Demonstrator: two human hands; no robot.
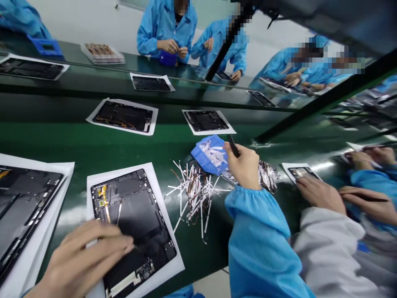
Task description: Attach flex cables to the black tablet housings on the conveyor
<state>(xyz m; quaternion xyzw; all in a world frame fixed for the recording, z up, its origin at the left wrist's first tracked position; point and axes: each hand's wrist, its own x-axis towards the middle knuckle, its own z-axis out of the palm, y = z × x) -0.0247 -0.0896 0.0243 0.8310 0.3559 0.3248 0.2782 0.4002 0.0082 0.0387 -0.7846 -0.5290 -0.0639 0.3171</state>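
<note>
My left hand (pixel 88 254) is over the lower left of an opened tablet housing (pixel 133 215) lying on white paper. Its fingers are drawn together, and whatever is between the tips is too small to make out. My right hand (pixel 245 163) is closed around a short black stick-like tool (pixel 233 147), whose kind I cannot tell. That hand is at the right edge of a blue folded tray (pixel 198 155) with white strips (pixel 214 153) inside. A loose heap of thin white and brown strips (pixel 197 190) lies in front of the tray on the green bench.
Another housing on paper (pixel 25 198) lies at the left. Two more, a left one (pixel 124 116) and a right one (pixel 207 121), lie farther back. A dark slanted post (pixel 297 111) crosses at right. A co-worker's hand (pixel 322 192) works close to my right sleeve.
</note>
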